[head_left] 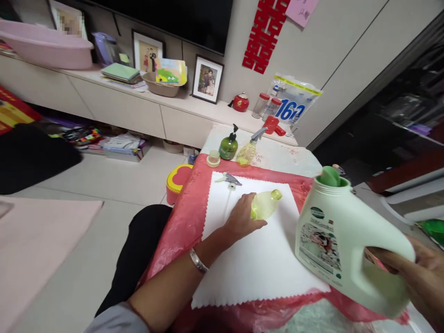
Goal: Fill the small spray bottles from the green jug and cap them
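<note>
Head view: the left grip is wrapped round the bottle, a spray head lying just beyond, the right grip clamped on the jug, seemingly lining up a pour, which calls for spout over mouth.

At frame centre a spray nozzle lies on a mat, left of a bottle, with a jug at lower right.

I saw a pink basin toward the left of the cabinet, a green book near its front edge, and a little red pot toward its right end.
</note>
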Action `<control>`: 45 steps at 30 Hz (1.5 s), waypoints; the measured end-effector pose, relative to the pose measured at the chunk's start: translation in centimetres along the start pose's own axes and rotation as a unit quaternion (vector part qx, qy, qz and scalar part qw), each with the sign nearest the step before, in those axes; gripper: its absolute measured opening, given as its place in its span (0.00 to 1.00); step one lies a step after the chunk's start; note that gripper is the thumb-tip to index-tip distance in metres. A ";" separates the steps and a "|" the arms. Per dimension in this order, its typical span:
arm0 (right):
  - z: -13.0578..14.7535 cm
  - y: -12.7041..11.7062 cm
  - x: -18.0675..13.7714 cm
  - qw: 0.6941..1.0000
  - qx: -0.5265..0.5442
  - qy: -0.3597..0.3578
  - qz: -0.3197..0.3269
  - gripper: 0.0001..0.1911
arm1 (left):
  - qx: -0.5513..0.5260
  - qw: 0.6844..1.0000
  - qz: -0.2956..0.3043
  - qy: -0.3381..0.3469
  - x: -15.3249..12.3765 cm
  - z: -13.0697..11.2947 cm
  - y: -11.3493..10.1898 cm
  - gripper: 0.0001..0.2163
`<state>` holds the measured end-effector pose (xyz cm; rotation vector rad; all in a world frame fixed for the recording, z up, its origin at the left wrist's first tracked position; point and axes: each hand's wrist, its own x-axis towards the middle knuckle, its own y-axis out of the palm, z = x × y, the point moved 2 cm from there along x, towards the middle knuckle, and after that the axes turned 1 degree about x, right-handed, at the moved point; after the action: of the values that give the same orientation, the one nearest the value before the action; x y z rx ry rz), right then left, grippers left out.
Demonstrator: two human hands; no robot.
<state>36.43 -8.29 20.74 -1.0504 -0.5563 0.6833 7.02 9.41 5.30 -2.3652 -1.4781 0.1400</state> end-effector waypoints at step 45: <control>12.8 -3.5 2.7 0.908 -0.331 -0.232 0.108 0.10 | 0.004 0.999 -0.047 0.024 0.4 1.0 -0.9 0.36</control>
<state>30.07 0.11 29.24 -1.6101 -1.1509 0.9832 6.19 10.36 4.70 -2.2709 -1.5589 0.0646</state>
